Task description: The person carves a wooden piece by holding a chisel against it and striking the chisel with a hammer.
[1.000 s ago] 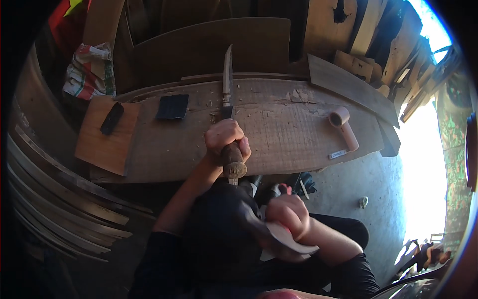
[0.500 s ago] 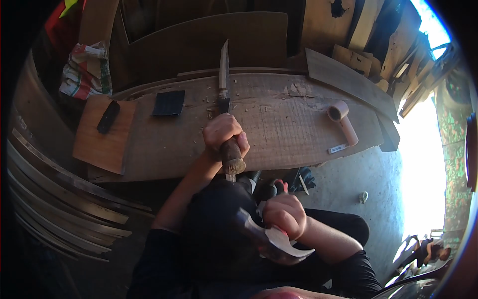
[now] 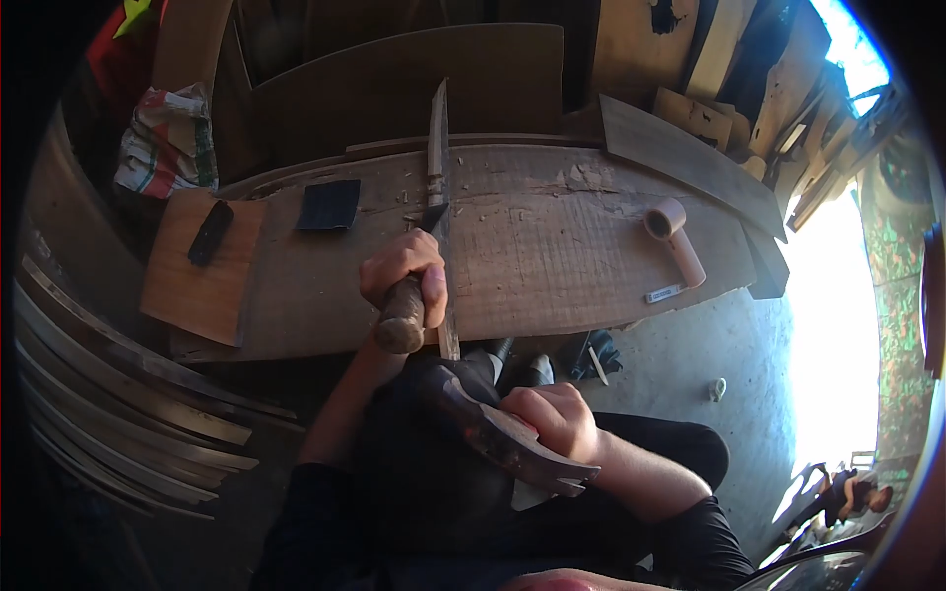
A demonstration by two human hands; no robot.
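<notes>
My left hand (image 3: 402,271) is wrapped around the round wooden handle of a chisel (image 3: 400,327). The handle's butt points toward me and to the left, and its dark blade meets a narrow wooden strip (image 3: 437,163). That strip runs lengthwise away from me across the bench board, and its near end shows beside my left wrist. Lower and to the right, my right hand (image 3: 554,416) is closed on a claw hammer (image 3: 503,438). The hammer's head is held over my lap, apart from the chisel; its handle is mostly hidden by my fist.
The thick bench board (image 3: 552,266) carries wood chips, a dark sandpaper square (image 3: 329,205), a thin brown panel (image 3: 222,295) with a black object (image 3: 210,233), and tape rolls (image 3: 665,219). Curved strips (image 3: 148,394) lie at left. Boards lean behind. Another person (image 3: 849,497) is far right.
My left hand has shifted left and toward me, tilting the chisel handle leftward. The hammer has moved left and turned in my right hand, which rose slightly to the left.
</notes>
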